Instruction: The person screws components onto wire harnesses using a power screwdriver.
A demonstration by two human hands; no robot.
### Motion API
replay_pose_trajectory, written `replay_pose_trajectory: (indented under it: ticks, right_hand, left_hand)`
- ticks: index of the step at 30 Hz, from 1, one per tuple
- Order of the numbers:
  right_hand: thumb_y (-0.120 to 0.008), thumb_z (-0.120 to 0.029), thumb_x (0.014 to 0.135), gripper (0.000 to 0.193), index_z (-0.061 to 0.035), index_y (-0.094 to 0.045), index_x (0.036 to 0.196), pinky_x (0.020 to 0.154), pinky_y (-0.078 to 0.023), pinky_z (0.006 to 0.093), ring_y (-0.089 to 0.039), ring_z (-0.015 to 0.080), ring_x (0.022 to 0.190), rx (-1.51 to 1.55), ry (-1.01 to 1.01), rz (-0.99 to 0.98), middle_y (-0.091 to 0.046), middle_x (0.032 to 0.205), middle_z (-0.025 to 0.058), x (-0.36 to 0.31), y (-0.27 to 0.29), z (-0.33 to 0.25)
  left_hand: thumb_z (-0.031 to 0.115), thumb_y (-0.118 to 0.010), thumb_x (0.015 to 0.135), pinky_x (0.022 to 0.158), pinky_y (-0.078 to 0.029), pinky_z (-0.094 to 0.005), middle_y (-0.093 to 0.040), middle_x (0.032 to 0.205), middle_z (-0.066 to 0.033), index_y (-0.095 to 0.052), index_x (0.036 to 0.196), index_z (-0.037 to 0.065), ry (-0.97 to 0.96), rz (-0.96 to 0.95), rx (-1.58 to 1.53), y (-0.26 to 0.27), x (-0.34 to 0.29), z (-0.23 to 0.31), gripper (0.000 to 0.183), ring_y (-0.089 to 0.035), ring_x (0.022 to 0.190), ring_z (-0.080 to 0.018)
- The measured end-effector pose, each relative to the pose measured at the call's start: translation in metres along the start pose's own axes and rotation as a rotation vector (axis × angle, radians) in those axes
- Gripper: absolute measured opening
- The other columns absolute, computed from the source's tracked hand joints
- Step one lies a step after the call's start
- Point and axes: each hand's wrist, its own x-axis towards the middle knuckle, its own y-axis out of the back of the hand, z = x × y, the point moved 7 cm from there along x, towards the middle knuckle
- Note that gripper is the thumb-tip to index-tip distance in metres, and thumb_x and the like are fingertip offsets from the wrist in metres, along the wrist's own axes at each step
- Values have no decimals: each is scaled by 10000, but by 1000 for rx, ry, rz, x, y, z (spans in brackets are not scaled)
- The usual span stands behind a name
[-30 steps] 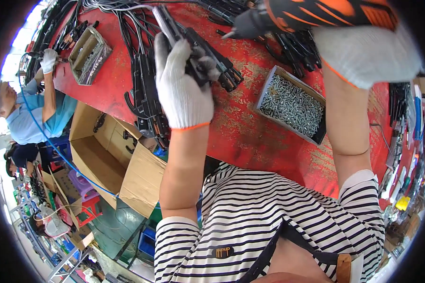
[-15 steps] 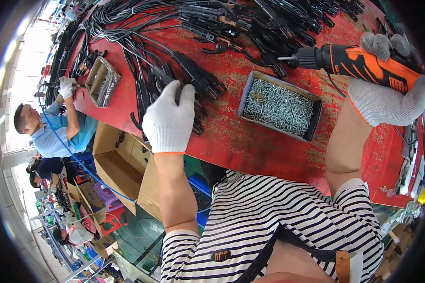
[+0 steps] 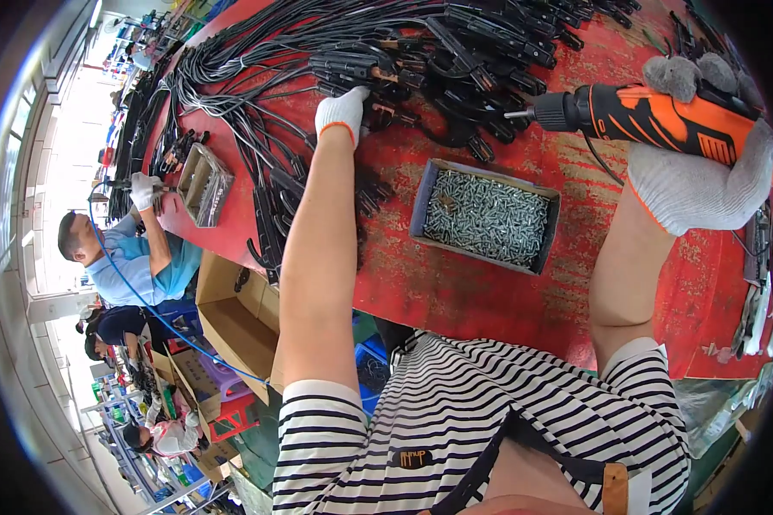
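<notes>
Across the red counter (image 3: 455,296): a heap of black clamp-like parts (image 3: 489,43) lies along the far middle, some showing copper-coloured metal, with a bundle of black and grey cables (image 3: 223,73) spreading to its left.
Left hand: the white-gloved left hand (image 3: 342,116) reaches forward, arm outstretched, to the near left edge of the heap. Its fingertips are hidden, so I cannot tell whether the fingers are apart, together or clamped on a part.
Right hand: the gloved right hand (image 3: 704,184), at the right of the counter, has its fingers (image 3: 674,79) wrapped around the drill.
Drill: the orange and black power drill (image 3: 653,120) lies sideways in the grip, its bit (image 3: 518,114) pointing left toward the heap.
Screws: an open box (image 3: 481,261) of small silvery screws (image 3: 489,215) sits on the counter between the two forearms, nearer the person than the heap.
Near left: more black parts (image 3: 270,219) lie on the counter beside the left forearm; beyond them stands a smaller open box (image 3: 206,216).
Far left: a co-worker in light blue (image 3: 137,266) works at the counter's edge, gloved hand (image 3: 146,190) raised. An open cardboard box (image 3: 232,319) stands below the edge.
</notes>
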Motion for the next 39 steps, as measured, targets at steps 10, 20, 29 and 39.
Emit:
replay_pose_trajectory:
  ticks: [10,20,29,39]
  right_hand:
    - [-641,-353,925,440,-30,-630,1223,782,-462,427,-600,252,818,275,-195,32,-651,1058,131,-2,-1,32]
    - [-626,-342,985,377,-69,-614,1245,546,-544,366,-649,203,617,142,-1221,14,-732,1055,158,-100,-114,137]
    - [-640,-384,977,425,-146,-573,1322,576,-540,310,-616,152,647,293,-1569,-105,-690,1188,207,-165,-179,190]
    - [-627,-384,984,326,-117,-591,1167,568,-508,322,-597,168,620,352,-1527,2,-682,960,160,-167,-181,214]
  left_hand:
    - [279,-585,886,507,-455,-362,-636,752,-101,-586,826,111,208,-278,-584,34,-23,10,178,-560,591,-235]
    - [232,-601,963,619,-559,-495,-607,878,-130,-527,944,55,106,-261,-986,103,-50,17,193,-625,719,-332]
    - [216,-619,986,730,-565,-472,-647,898,-86,-574,962,64,162,-279,-1188,91,-59,0,160,-645,786,-281]
    - [305,-642,1029,612,-548,-371,-683,900,-51,-639,1003,110,200,-309,-987,82,-49,6,197,-657,759,-231]
